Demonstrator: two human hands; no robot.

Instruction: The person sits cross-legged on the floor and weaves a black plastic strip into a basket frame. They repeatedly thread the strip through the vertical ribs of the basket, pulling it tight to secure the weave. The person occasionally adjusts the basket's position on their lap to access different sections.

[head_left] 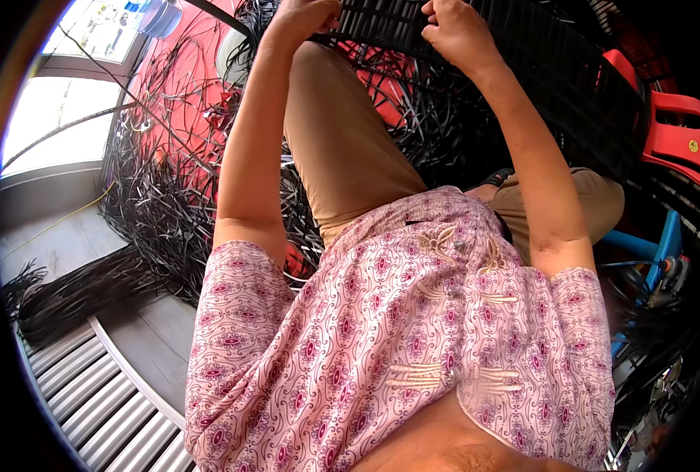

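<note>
pale sign panel top left, coloured patches, behind window

left hand closed on black woven panel | right hand gripping its edge | red chair beside

1. To my left there is a window, and strong daylight comes through it.
2. Under the window the floor is grey and looks like concrete.
3. At the lower left I see a metal shutter with ribbed slats, lying near the floor edge.
4. A red wall panel stands behind the window side.
5. On my right there is a red plastic chair, and a blue frame is below it.
</note>
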